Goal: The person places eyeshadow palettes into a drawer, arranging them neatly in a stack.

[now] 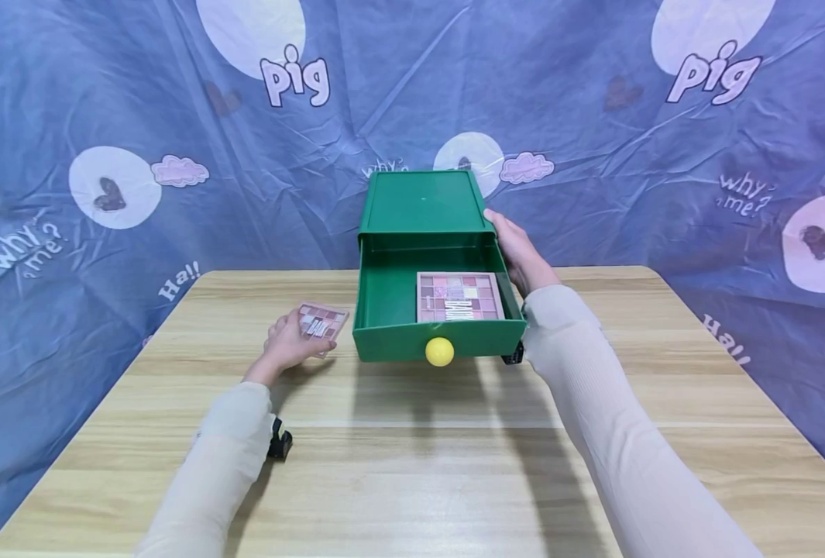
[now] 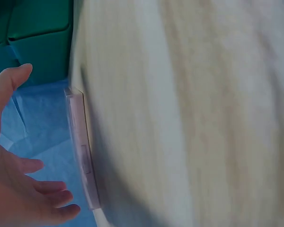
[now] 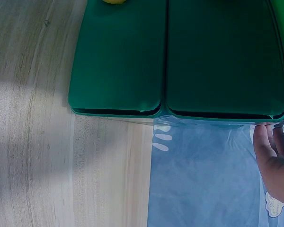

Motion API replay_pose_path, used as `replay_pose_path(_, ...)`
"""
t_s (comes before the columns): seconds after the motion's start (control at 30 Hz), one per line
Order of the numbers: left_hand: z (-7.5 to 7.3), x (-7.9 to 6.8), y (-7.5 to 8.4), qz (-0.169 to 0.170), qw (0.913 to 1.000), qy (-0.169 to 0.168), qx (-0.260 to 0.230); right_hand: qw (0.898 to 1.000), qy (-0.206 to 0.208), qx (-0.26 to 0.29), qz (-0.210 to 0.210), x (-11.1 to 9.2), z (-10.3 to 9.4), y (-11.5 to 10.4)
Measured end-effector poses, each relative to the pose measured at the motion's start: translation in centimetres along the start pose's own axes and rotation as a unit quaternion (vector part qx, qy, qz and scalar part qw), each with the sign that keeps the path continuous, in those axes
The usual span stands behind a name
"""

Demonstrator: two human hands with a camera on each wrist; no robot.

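Note:
My left hand (image 1: 289,346) is around a pink eyeshadow palette (image 1: 321,323) left of a green drawer box (image 1: 422,200). The left wrist view shows its thumb and fingers spread, standing apart from the palette (image 2: 83,149), whose edge faces the camera. Along the box's right side lies my right hand (image 1: 517,252), fingers straight and fingertips at the wall in the right wrist view. The top drawer (image 1: 387,341) with its yellow knob (image 1: 440,352) is pulled out. A second, larger-looking palette (image 1: 458,297) lies inside it, toward the right front corner.
The box stands toward the back of a light wooden table (image 1: 412,480). Another green front (image 3: 120,61) shows beneath the upper part in the right wrist view. Behind the table hangs a blue printed cloth (image 1: 384,93). Black wrist cameras sit under both sleeves.

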State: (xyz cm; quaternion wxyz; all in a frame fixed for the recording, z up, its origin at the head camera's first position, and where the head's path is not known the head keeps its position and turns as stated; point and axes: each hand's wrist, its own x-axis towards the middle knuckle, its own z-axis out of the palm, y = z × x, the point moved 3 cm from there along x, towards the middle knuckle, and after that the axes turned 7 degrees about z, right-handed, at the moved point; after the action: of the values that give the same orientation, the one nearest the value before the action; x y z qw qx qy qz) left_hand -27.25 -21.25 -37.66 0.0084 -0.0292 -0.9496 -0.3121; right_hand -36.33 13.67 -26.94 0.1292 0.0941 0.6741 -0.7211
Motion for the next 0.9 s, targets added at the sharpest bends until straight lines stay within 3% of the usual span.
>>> replay_pose_path(0.63, 0.6, 0.4, -1.2, -0.060, 0.9968, -0.047, 0.022, 1.000, 0.004, -0.004, 0.000, -0.1, 0.0, -0.1)
replay_pose_path(0.9, 1.0, 0.6, -1.6, -0.067, 0.9960, -0.035, 0.047, 1.000, 0.005, -0.004, 0.002, -0.1, 0.0, 0.0)
